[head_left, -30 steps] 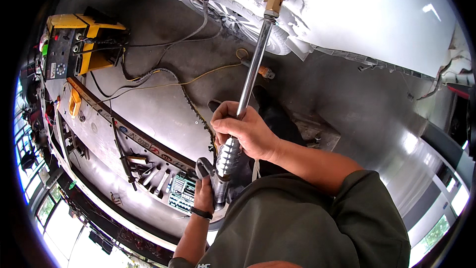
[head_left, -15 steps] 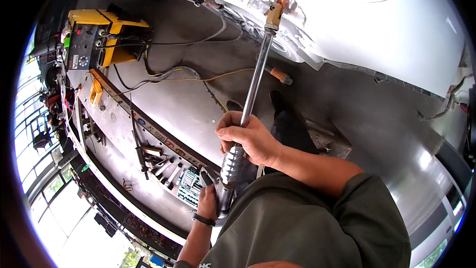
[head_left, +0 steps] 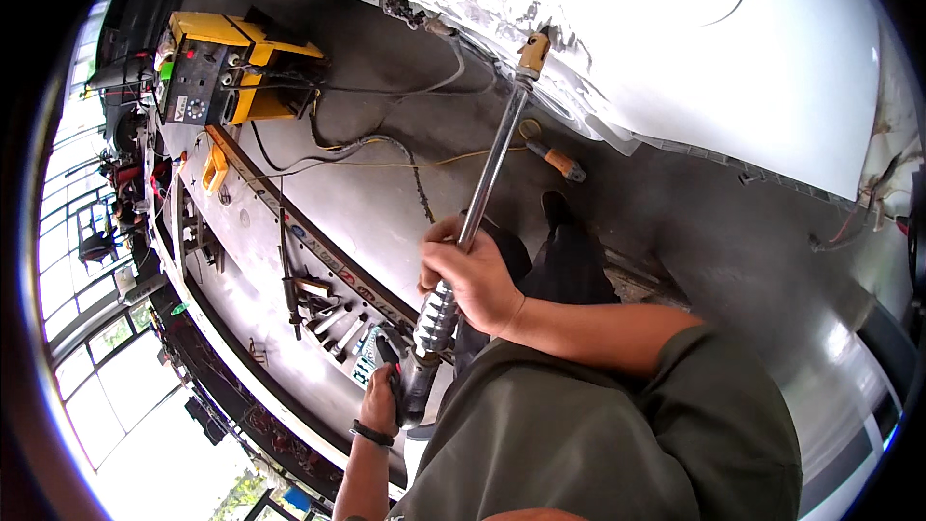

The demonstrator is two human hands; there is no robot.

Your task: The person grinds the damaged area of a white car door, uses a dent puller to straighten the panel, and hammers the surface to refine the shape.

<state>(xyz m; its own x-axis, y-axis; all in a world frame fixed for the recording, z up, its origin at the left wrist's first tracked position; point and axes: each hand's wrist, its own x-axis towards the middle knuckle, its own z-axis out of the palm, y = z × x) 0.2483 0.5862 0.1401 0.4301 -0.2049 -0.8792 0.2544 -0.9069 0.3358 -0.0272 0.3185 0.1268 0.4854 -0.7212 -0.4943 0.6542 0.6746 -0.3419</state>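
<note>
Both hands are on a slide hammer dent puller, a long shiny rod (head_left: pixel 495 156) slanting up and away to a white car panel (head_left: pixel 666 48). Its brass-coloured tip (head_left: pixel 533 55) is at a scraped, dark-marked patch of that panel; whether it touches cannot be told. My right hand (head_left: pixel 475 278) is closed around the rod at the upper end of the ridged metal weight (head_left: pixel 437 318). Lower down, my left hand (head_left: pixel 382 399), with a black wristband, grips the tool's dark handle (head_left: pixel 418 388); its fingers are partly hidden.
A yellow-and-black machine (head_left: pixel 246 63) with cables stands at far left. An orange-and-grey power tool (head_left: pixel 558 161) lies on the floor under the car's edge. Left of me, a long metal beam (head_left: pixel 313 244) runs past hand tools and a socket set (head_left: pixel 367 357). My feet are below the rod.
The view has shifted, moving the surroundings mostly rightward. An orange glow at the tip is gone. Both hands keep their hold, and the tool's lower end sits a little farther left in view.
</note>
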